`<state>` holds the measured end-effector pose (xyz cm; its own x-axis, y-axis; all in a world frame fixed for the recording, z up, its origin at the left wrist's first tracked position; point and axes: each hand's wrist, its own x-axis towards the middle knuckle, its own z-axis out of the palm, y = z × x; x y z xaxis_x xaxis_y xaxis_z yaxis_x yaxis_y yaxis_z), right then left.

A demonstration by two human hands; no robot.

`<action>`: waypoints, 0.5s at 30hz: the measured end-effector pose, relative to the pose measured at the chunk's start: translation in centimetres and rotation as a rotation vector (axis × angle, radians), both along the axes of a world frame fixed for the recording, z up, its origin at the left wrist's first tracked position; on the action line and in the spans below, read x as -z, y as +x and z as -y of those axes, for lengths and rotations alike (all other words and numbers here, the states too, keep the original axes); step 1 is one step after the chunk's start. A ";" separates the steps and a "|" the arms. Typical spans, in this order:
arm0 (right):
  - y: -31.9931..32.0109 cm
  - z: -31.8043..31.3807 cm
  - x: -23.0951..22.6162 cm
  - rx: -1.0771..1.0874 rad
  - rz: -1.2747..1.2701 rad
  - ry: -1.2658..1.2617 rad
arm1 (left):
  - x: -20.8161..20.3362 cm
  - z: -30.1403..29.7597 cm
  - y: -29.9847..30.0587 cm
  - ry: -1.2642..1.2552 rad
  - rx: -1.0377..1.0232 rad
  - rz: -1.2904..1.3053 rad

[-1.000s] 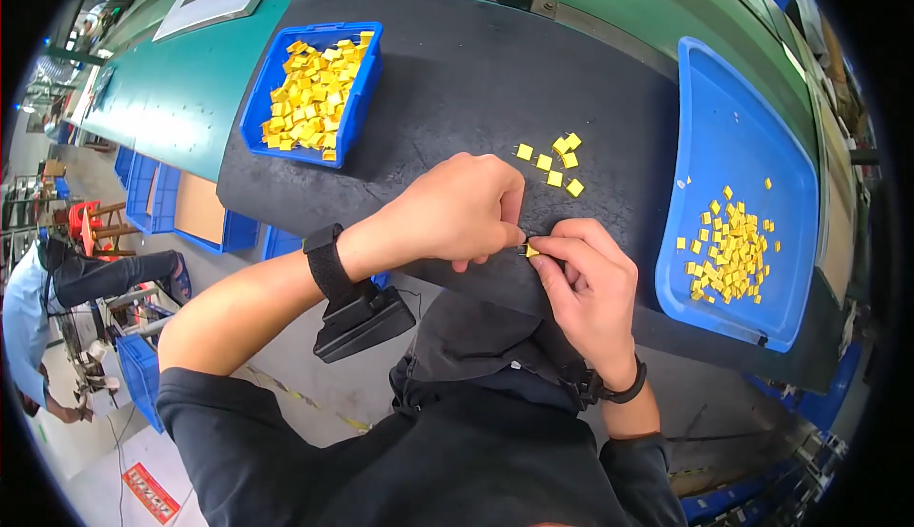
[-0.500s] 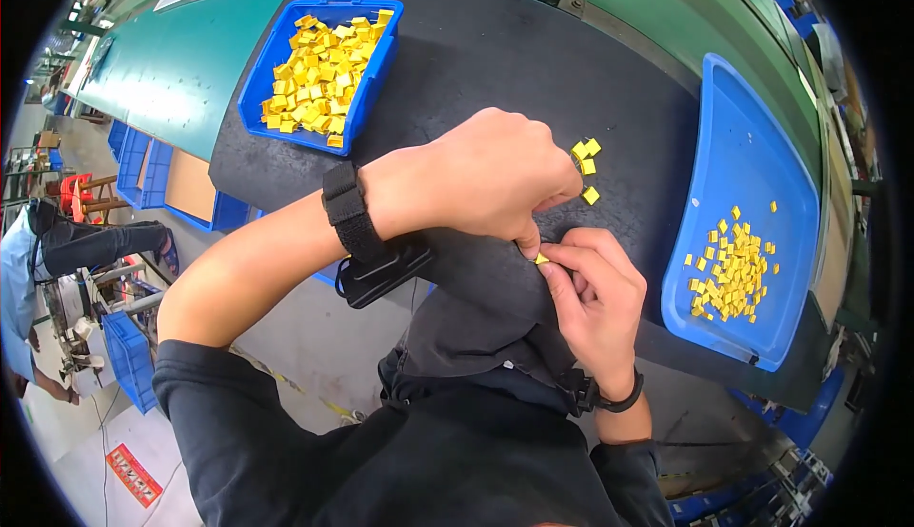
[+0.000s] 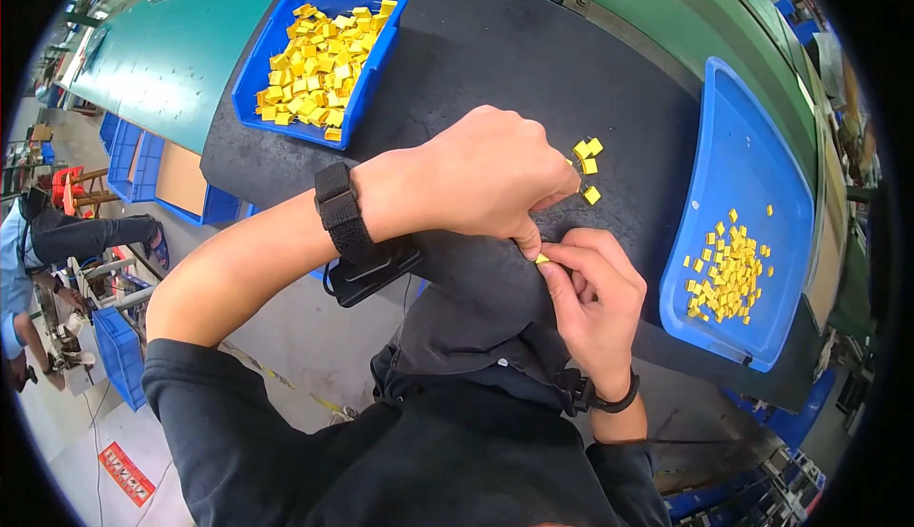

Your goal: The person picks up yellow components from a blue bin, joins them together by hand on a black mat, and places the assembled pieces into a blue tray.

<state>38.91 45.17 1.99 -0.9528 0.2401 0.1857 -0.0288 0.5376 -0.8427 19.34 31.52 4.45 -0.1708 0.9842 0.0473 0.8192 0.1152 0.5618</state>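
Between the thumb and forefinger of my right hand (image 3: 602, 284) is a small yellow box capacitor (image 3: 543, 258), mostly covered by the fingertips. My left hand (image 3: 490, 179) reaches across from the left with its fingers curled. Its thumb and fingertip pinch at the capacitor's left end, where the thin leads are; the grip itself is partly hidden. Just beyond my left knuckles several loose capacitors (image 3: 590, 165) lie on the black mat (image 3: 476, 41), some with wire leads showing.
A deep blue bin (image 3: 249, 79) full of yellow capacitors stands at the far left of the mat. On the right a shallow blue tray (image 3: 752, 137) holds a heap of smaller-looking yellow pieces (image 3: 728, 275). Another person (image 3: 76, 237) is at the left, beyond blue crates (image 3: 148, 165).
Both hands keep nearly the same pinch on the capacitor. The view has shifted slightly. At the far left, the other person's arms have moved.
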 end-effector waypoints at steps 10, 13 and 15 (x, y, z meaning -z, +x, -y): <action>0.1 0.0 0.2 0.004 -0.045 0.025 | -3.6 1.2 1.7 -0.529 -0.391 0.522; 0.1 0.0 0.5 0.003 -0.063 0.031 | -4.2 1.0 2.5 -0.708 -0.485 0.738; 0.1 0.0 0.5 0.003 -0.074 0.032 | -3.8 1.0 3.1 -0.756 -0.504 0.826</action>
<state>38.98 45.20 1.47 -0.9356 0.2357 0.2629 -0.0886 0.5641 -0.8210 22.44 30.56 8.24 -0.2478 0.5325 -0.8094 0.0183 0.8379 0.5456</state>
